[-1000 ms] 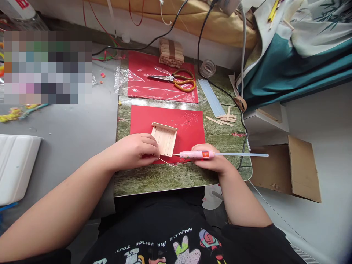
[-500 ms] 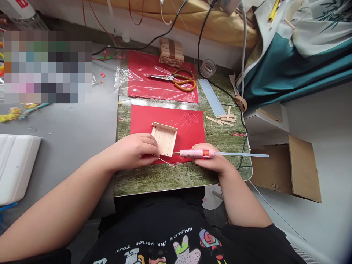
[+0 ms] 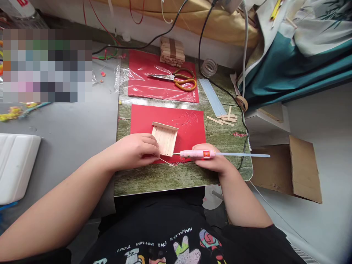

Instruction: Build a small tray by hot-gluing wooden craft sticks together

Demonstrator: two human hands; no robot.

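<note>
- Wooden panel of pale flat sticks [image 3: 165, 141], on a red paper sheet [image 3: 191, 134] near the front edge of the green wood-grain tabletop [image 3: 154, 183].
- Left hand [image 3: 139, 151]: grip pinched on a thin pale stick [image 3: 167, 162], beside the panel's near left corner.
- Right hand [image 3: 209, 164]: grip wrapped around a pink glue gun [image 3: 191, 154], nozzle [image 3: 177, 154] at the panel's near right corner.
- Steel scissors with brown handles [image 3: 171, 77], toward the tabletop's far edge.
</note>
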